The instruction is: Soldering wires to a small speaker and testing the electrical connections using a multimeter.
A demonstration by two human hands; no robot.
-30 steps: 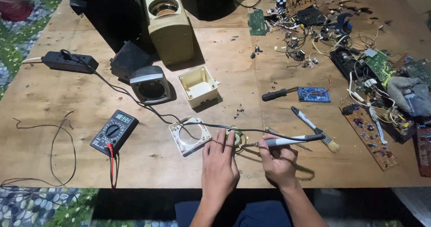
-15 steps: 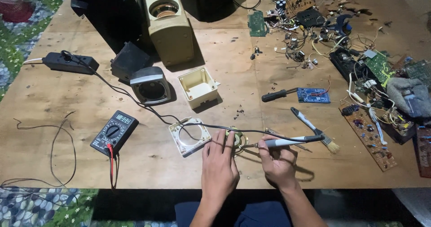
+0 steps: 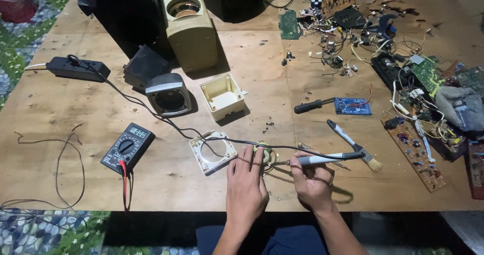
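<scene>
Two hands work: the right hand (image 3: 313, 180) grips a grey soldering iron (image 3: 322, 159); the left hand (image 3: 246, 184) lies flat, fingers pressing a small round speaker driver (image 3: 267, 154) on the wooden surface (image 3: 75, 149).

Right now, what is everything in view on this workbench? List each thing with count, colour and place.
wooden table: 1, brown, fills view
multimeter: 1, black with red lead, front left
power strip: 1, black, far left
speaker box: 1, cream, rear centre
small speaker: 1, grey, left of centre
open plastic case: 1, cream, centre
square frame: 1, white, beside left hand
screwdriver: 1, black handle, right of centre
small board: 1, blue, by screwdriver
brush: 1, pale bristles, right
circuit boards and wires: many, mixed, right side
left hand: on a small round part
right hand: holds soldering iron
</scene>
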